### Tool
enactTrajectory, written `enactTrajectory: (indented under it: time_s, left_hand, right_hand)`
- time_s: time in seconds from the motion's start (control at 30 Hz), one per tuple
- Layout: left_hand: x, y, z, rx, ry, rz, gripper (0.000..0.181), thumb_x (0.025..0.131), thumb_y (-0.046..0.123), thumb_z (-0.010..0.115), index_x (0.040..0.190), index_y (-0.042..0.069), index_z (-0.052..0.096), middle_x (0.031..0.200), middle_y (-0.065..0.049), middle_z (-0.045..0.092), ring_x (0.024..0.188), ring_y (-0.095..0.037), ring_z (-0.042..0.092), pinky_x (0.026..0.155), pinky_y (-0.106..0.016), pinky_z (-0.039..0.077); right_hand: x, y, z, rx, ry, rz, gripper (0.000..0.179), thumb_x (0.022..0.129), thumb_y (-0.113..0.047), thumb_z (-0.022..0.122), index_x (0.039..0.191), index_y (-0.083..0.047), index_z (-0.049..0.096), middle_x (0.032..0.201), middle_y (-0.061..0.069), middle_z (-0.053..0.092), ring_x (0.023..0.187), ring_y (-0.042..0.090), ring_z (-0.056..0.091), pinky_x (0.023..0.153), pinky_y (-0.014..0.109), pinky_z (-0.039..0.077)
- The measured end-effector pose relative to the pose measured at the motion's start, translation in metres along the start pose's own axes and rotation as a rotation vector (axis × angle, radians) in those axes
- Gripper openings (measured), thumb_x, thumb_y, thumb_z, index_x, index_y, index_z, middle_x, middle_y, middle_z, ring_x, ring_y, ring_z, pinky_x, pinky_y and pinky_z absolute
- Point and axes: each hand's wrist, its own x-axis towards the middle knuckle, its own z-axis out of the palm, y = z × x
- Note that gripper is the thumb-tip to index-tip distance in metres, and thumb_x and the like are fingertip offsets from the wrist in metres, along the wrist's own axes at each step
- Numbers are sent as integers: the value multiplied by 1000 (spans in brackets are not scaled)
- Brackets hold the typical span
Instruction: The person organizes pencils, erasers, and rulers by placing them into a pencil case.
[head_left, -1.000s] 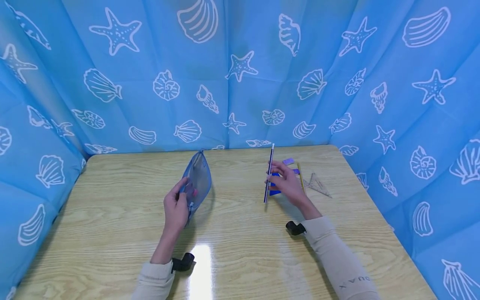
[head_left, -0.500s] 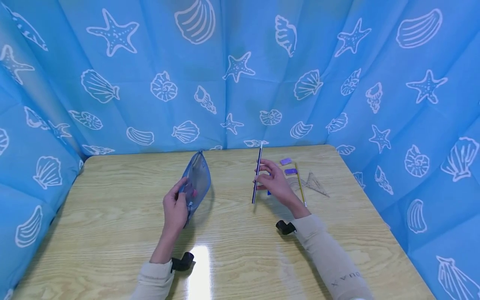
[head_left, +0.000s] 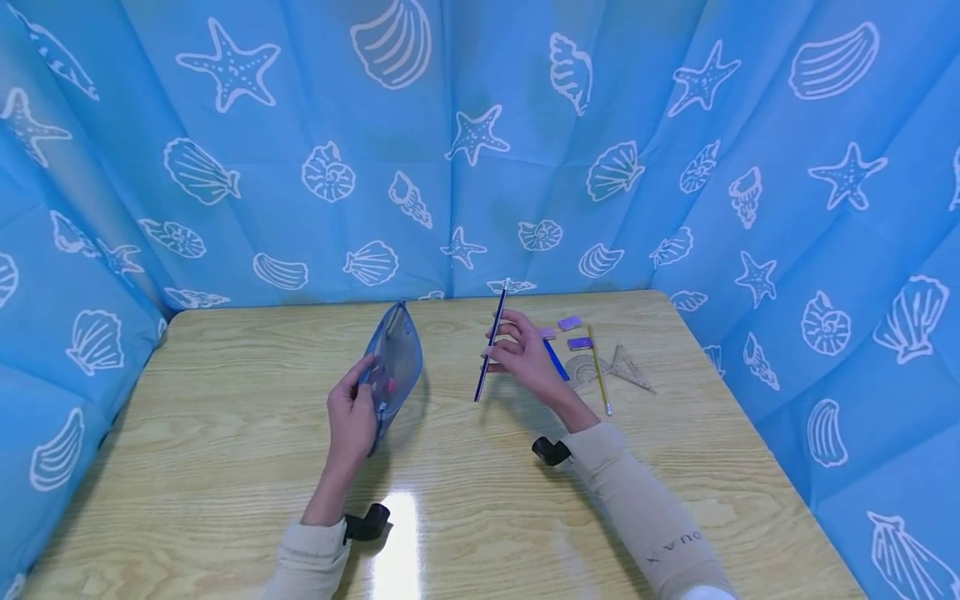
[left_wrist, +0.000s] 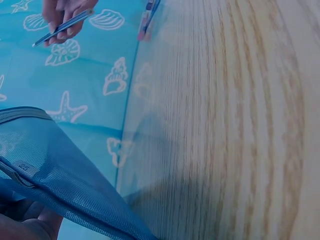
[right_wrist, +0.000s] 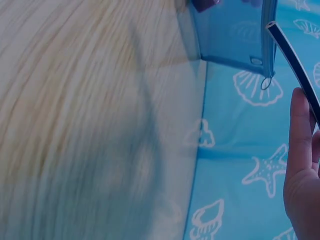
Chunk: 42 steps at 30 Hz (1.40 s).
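My left hand point(head_left: 351, 417) grips the near side of a blue mesh zip pouch point(head_left: 407, 354), holding it upright above the table with its mouth spread apart. A small pink item point(head_left: 391, 385) shows inside it; the rest of its contents cannot be made out. To the right, my right hand point(head_left: 525, 358) pinches a dark blue pencil point(head_left: 498, 315) between thumb and fingers, tilted and apart from the pouch. In the right wrist view one end of the pencil point(right_wrist: 295, 60) points up towards the zip edge of the pouch point(right_wrist: 230, 40).
Right of my right hand on the wooden table point(head_left: 225, 433) lie purple erasers point(head_left: 570, 323), a pinkish block point(head_left: 548, 333), a slim blue item point(head_left: 556, 360), a clear protractor point(head_left: 581, 368), a yellow pencil point(head_left: 598, 367) and a set square point(head_left: 632, 371). A blue shell-print curtain point(head_left: 480, 200) hangs behind.
My right hand has moved left with the dark blue pencil, closer to the pouch, uncovering the slim blue item and the protractor. My left hand and the pouch have stayed nearly still.
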Motion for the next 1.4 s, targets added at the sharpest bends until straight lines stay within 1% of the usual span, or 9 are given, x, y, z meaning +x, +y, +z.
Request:
enactTrajectory:
  time_s: [0.13, 0.27, 0.33, 0.47, 0.57, 0.67, 0.8, 1.2, 1.4]
  left_hand:
    - [0, 1, 1, 13, 7, 3, 48, 100, -3, 35, 144, 0, 55, 147, -22, 54, 119, -35, 59, 74, -16, 48]
    - [-1, 1, 1, 15, 13, 8, 48, 100, -3, 35, 144, -1, 54, 147, -21, 55, 135, -32, 53, 100, -34, 51]
    - [-1, 2, 1, 13, 13, 3, 48, 100, -2, 34, 145, -1, 53, 148, -21, 54, 136, -32, 51, 102, -40, 50]
    - [-2, 3, 1, 12, 17, -6, 48, 101, 0, 34, 145, -1, 53, 149, -20, 53, 137, -31, 51, 93, -28, 50]
    - [-3, 3, 1, -13, 29, -7, 49, 100, -2, 34, 145, -1, 52, 147, -22, 54, 135, -34, 53, 99, -30, 53]
    - [-2, 2, 2, -43, 39, 3, 48, 99, -4, 34, 144, -4, 53, 147, -24, 53, 135, -38, 53, 112, -51, 48]
    - [-3, 2, 4, -55, 50, 14, 48, 99, -5, 35, 143, -5, 54, 148, -25, 52, 136, -39, 52, 115, -57, 43]
    - [-5, 1, 8, -101, 50, -3, 48, 100, -4, 32, 145, -5, 50, 146, -22, 55, 134, -38, 54, 114, -51, 45]
    - [-4, 2, 9, -126, 47, -8, 49, 101, -4, 30, 145, -5, 50, 145, -22, 55, 132, -38, 57, 112, -48, 48]
  right_hand:
    - [4, -2, 8, 18, -7, -17, 52, 96, 8, 57, 142, -6, 37, 116, 7, 55, 88, 13, 67, 77, 34, 67]
    - [7, -6, 15, 40, -2, -47, 53, 94, 10, 57, 141, -4, 36, 115, 8, 56, 87, 12, 67, 76, 33, 67]
    - [8, -9, 19, 45, -2, -70, 54, 94, 10, 58, 142, -3, 37, 114, 8, 56, 87, 12, 67, 76, 33, 67]
    - [11, -16, 27, 50, -8, -102, 51, 95, 10, 59, 139, -4, 38, 113, 9, 57, 88, 13, 67, 78, 34, 67]
    - [14, -20, 34, 64, -8, -124, 49, 94, 10, 59, 137, -5, 39, 111, 8, 57, 89, 13, 67, 79, 33, 67]
    - [17, -22, 42, 71, -2, -153, 50, 94, 11, 59, 136, -6, 40, 109, 6, 57, 89, 13, 66, 78, 32, 67]
    - [21, -22, 51, 77, 1, -179, 50, 94, 12, 60, 136, -5, 40, 108, 5, 58, 89, 13, 66, 77, 32, 67]
    - [29, -24, 71, 127, -38, -228, 49, 96, 13, 55, 139, -3, 38, 107, 5, 55, 89, 14, 64, 78, 32, 67]
    - [35, -27, 85, 120, -53, -211, 51, 96, 13, 55, 142, 0, 35, 109, 4, 55, 91, 13, 63, 77, 28, 66]
